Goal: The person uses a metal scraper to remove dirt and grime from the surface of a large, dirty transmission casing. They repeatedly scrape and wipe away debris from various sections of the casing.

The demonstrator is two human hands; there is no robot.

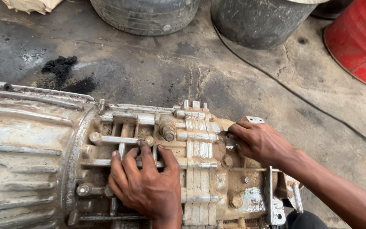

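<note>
A dirty, ribbed metal gearbox housing (pixel 26 144) lies on its side on the concrete floor. My left hand (pixel 147 182) rests flat on its ribbed middle section, fingers spread over the ribs and rods. My right hand (pixel 257 140) reaches in from the right and curls its fingers around a fitting on the upper part of the narrow end of the housing; what is under the fingers is hidden. A large bolt head (pixel 167 129) sticks up between the two hands. A metal bracket (pixel 274 199) is bolted on at the right end.
A tyre (pixel 145 15) and a dark drum (pixel 259 19) stand at the back. A red drum (pixel 359 40) is at the far right. A black cable (pixel 301 97) runs across the cracked, oil-stained floor. Black grit (pixel 60 65) lies at the left.
</note>
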